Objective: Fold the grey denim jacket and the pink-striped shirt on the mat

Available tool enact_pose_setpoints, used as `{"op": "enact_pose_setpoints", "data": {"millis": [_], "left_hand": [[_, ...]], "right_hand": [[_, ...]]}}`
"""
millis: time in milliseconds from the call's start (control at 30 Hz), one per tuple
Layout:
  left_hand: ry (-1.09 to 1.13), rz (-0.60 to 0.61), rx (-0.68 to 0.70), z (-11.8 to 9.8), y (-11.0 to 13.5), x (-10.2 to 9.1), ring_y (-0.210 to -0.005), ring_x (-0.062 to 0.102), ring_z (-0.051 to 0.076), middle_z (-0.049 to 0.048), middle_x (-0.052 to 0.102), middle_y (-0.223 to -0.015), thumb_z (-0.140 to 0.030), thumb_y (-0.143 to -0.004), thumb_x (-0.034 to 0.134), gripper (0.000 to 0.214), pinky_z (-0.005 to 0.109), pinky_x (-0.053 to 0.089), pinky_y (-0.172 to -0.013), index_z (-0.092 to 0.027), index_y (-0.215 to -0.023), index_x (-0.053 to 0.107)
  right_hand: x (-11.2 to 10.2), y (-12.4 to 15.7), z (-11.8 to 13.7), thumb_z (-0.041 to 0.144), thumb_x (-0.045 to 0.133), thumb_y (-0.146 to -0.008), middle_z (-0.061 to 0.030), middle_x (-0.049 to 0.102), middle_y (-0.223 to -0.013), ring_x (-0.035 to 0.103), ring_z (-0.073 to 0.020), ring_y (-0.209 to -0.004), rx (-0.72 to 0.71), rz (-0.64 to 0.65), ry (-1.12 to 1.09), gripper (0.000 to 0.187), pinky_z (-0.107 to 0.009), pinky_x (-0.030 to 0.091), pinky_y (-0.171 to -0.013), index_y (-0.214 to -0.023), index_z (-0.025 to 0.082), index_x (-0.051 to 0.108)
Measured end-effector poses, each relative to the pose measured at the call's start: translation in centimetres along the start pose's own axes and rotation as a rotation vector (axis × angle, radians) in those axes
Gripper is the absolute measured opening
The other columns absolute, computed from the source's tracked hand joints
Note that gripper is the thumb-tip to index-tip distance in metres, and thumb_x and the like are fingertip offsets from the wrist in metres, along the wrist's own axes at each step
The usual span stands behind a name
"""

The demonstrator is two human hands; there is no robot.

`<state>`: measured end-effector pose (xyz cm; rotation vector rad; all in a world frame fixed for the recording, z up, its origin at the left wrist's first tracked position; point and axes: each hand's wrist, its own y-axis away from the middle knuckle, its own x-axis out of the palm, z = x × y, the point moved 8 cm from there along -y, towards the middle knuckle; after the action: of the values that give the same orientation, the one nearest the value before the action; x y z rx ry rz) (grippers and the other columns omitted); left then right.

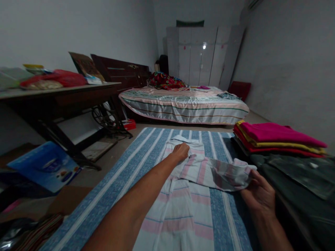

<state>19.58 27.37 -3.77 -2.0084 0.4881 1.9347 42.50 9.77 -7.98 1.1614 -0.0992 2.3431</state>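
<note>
A pale shirt with pink and blue stripes (180, 205) lies spread on a blue and white striped mat (125, 181) on the floor. My left hand (181, 152) reaches far out and presses closed on the shirt near its collar. My right hand (258, 193) grips the end of a sleeve (222, 174), which is drawn across the shirt toward the right.
A stack of folded red, magenta and yellow cloths (274, 137) and dark garments (300, 174) sit to the right of the mat. A dark table (57, 94) with a treadle frame stands at left, a blue box (44, 165) below it. A bed (183, 103) lies beyond the mat.
</note>
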Motion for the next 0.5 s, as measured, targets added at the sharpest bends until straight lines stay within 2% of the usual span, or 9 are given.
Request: {"op": "enact_pose_setpoints", "data": {"millis": [100, 233, 367, 500], "left_hand": [[0.005, -0.003, 0.008, 0.2, 0.0, -0.1, -0.105, 0.060, 0.025, 0.0165, 0.063, -0.109, -0.008, -0.079, 0.050, 0.024, 0.031, 0.045, -0.086, -0.011, -0.094, 0.068], [0.039, -0.023, -0.023, 0.9, 0.0, -0.1, -0.104, 0.060, 0.022, 0.0124, 0.066, -0.107, -0.010, -0.080, 0.049, 0.025, 0.028, 0.045, -0.086, -0.015, -0.093, 0.069], [0.090, -0.047, -0.091, 2.0, -0.1, -0.2, -0.097, 0.063, 0.021, 0.0128, 0.069, -0.100, -0.010, -0.078, 0.048, 0.026, 0.027, 0.046, -0.081, -0.013, -0.093, 0.070], [0.137, -0.063, -0.163, 3.0, -0.2, -0.1, -0.093, 0.064, 0.021, 0.0145, 0.070, -0.097, -0.009, -0.077, 0.048, 0.027, 0.026, 0.046, -0.077, -0.011, -0.094, 0.070]], "right_hand": [[0.5, 0.4, 0.4, 0.032, 0.064, -0.071, -0.0039, 0.069, -0.074, 0.066, -0.0214, -0.076, -0.018, 0.029, 0.031, 0.014, -0.045, 0.048, -0.086, -0.075, 0.020, 0.068], [0.6, 0.9, 1.2, 0.027, 0.064, -0.068, -0.0008, 0.068, -0.072, 0.065, -0.0179, -0.071, -0.024, -0.087, 0.023, 0.010, -0.036, 0.052, -0.076, -0.074, 0.020, 0.066], [1.8, 1.8, 3.8, 0.019, 0.061, -0.065, 0.0028, 0.064, -0.066, 0.062, -0.0131, -0.064, -0.136, -0.096, 0.015, 0.005, -0.026, 0.053, -0.064, -0.069, 0.020, 0.061], [3.5, 3.9, 6.7, 0.018, 0.057, -0.071, 0.0013, 0.063, -0.070, 0.061, -0.0124, -0.066, -0.253, -0.035, 0.051, 0.006, -0.025, 0.054, -0.065, -0.072, 0.023, 0.060]]}}
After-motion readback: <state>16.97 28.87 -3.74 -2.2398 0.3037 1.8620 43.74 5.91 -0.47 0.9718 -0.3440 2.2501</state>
